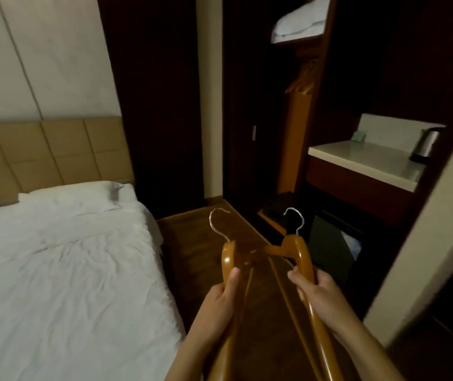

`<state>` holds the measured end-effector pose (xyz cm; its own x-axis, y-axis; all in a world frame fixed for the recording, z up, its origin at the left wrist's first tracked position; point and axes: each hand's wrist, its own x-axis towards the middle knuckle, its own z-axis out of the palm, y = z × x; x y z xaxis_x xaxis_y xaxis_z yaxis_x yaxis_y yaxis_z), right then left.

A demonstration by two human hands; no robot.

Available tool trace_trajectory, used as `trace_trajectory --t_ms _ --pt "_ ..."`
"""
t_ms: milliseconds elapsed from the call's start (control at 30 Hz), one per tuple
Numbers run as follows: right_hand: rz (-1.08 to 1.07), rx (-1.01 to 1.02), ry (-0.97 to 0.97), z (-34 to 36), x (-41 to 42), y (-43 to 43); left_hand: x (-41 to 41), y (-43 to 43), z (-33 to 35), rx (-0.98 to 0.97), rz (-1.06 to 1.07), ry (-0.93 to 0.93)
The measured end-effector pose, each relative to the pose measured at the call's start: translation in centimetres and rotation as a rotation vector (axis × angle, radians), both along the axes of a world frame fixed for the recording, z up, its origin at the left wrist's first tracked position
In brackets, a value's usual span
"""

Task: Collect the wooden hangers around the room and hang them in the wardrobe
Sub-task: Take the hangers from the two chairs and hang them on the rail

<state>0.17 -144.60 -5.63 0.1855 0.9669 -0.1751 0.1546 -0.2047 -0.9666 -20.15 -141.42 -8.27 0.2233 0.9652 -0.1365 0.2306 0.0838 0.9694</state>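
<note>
I hold two wooden hangers with metal hooks out in front of me, hooks pointing away. My left hand (221,294) grips the left hanger (228,257) by its arm. My right hand (316,291) grips the right hanger (301,253) the same way. Their inner arms cross between my hands. Ahead stands the open dark wardrobe (250,105). Inside it, several wooden hangers (301,83) hang in the shadow under a shelf.
A bed (63,257) with white sheets and a pillow fills the left. White folded linen (299,22) lies on the wardrobe's top shelf. A counter (365,163) with a kettle (427,145) is to the right. A pale wall corner (423,243) juts in at right.
</note>
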Motion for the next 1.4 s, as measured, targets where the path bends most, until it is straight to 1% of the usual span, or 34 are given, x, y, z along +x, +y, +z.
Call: trace_trajectory --t_ms 100,300,367,433,500,633,800,1100,1233,1400 --pt "0.056 -0.021 0.047 -0.1 2.8 6.9 2.5 5.4 0.5 -0.033 0.114 0.026" --pt "0.104 -0.076 0.097 -1.8 6.3 20.8 7.2 18.3 1.0 -0.016 0.145 0.052" --pt "0.079 -0.076 0.114 -2.4 7.5 26.2 8.8 23.9 1.0 -0.011 0.114 0.050" --pt "0.050 -0.071 0.102 -2.5 9.1 32.1 10.4 30.1 1.1 0.012 0.077 0.010" --pt "0.042 -0.080 0.107 -2.0 10.5 37.9 11.8 36.3 1.5 -0.021 0.068 -0.025" --pt "0.029 -0.100 0.183 0.0 12.3 48.4 14.3 47.8 2.7 -0.053 0.140 -0.028" --pt "-0.105 -0.065 0.217 1.8 13.4 60.5 17.1 62.0 4.4 -0.069 0.141 -0.017" --pt "-0.275 -0.007 0.257 -0.2 15.3 84.4 19.4 86.5 3.9 -0.006 0.002 0.084" --pt "-0.291 -0.007 0.222 -0.3 14.7 93.6 19.1 96.1 4.1 0.000 -0.142 0.074" --pt "-0.299 0.091 0.222 0.8 14.2 102.6 18.5 107.0 5.0 -0.024 -0.204 0.045"
